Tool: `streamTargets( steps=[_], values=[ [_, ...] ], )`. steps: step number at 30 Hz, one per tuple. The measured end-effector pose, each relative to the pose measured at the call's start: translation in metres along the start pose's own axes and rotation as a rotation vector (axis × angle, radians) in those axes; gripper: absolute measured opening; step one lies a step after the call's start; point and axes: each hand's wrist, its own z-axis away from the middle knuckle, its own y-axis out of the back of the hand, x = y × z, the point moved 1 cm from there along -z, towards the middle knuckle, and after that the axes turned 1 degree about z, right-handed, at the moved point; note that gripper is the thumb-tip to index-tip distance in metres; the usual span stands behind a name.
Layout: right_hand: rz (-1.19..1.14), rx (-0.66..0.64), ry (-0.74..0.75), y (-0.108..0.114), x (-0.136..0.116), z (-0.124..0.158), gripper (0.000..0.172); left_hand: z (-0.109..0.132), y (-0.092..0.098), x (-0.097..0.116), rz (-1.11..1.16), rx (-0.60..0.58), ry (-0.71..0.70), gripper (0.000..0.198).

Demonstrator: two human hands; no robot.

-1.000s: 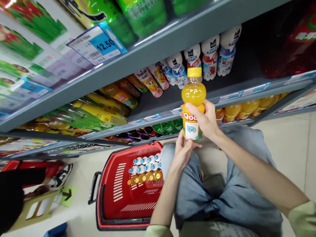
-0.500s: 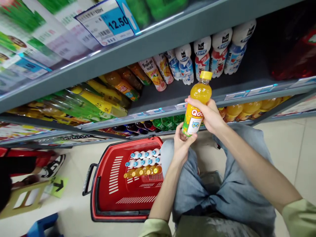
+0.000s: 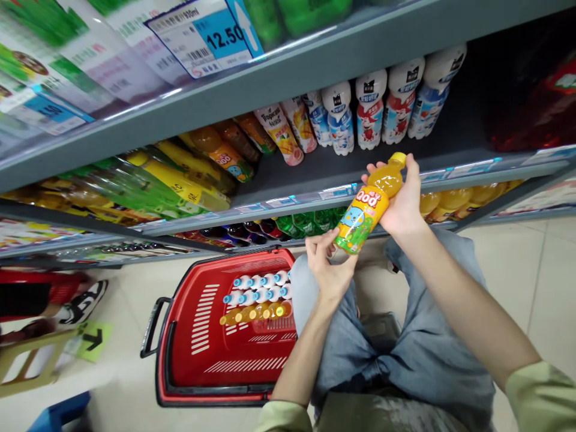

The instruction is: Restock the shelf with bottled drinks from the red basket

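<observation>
Between my two hands is a Qoo orange juice bottle with a yellow cap, tilted with its cap up to the right and its printed label facing me. My left hand pinches the bottle near its base, thumb and fingers on opposite sides. Around its shoulder and neck wraps my right hand, the palm behind it and the thumb beside the cap. Below and left on the floor stands a red shopping basket, holding rows of white bottles with blue caps and a row of orange juice bottles.
A grey shelf ahead carries white yogurt-drink bottles, Tropicana bottles and more Qoo bottles. Orange bottles fill the lower shelf. At left are another person's shoe and a blue stool-like object.
The juice bottle has turned to show another side of its label and tilts further right. My right hand has shifted up to its neck; the left still holds the base.
</observation>
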Motion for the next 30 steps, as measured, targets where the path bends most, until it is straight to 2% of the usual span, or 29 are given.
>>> streamTargets(
  steps=[3,5,10,14,17,20,22,24,26,28,30],
  values=[
    [-0.018,0.028,-0.040,0.005,0.001,-0.004,0.058,0.003,0.003,0.003,-0.144,0.050,-0.271,0.039],
    [-0.025,0.037,-0.063,0.006,0.001,-0.004,0.056,0.003,0.002,0.004,-0.166,0.077,-0.360,0.039],
    [-0.027,0.050,-0.087,0.007,0.000,-0.004,0.050,-0.001,0.000,0.007,-0.146,0.094,-0.352,0.043],
    [0.007,-0.016,-0.086,0.008,0.000,-0.003,0.046,-0.003,0.001,0.010,-0.072,0.107,-0.307,0.049],
    [0.017,-0.057,-0.114,0.005,0.000,0.002,0.040,-0.004,0.002,0.010,-0.016,0.105,-0.204,0.056],
    [-0.009,-0.056,-0.152,-0.003,-0.001,0.009,0.035,-0.005,0.001,0.006,0.154,0.028,0.081,0.060],
    [-0.016,-0.046,-0.162,-0.009,-0.001,0.013,0.034,-0.006,0.000,0.004,0.304,-0.041,0.292,0.055],
    [0.004,-0.045,-0.171,-0.013,-0.001,0.017,0.036,-0.006,-0.001,0.003,0.395,-0.108,0.411,0.051],
    [0.034,-0.049,-0.193,-0.016,-0.001,0.020,0.037,-0.006,-0.001,0.004,0.418,-0.196,0.442,0.050],
    [0.049,-0.051,-0.221,-0.016,0.000,0.023,0.037,-0.003,-0.002,0.005,0.413,-0.312,0.437,0.047],
    [0.047,-0.051,-0.232,-0.016,-0.001,0.025,0.035,-0.001,-0.002,0.006,0.400,-0.377,0.412,0.043]
  ],
)
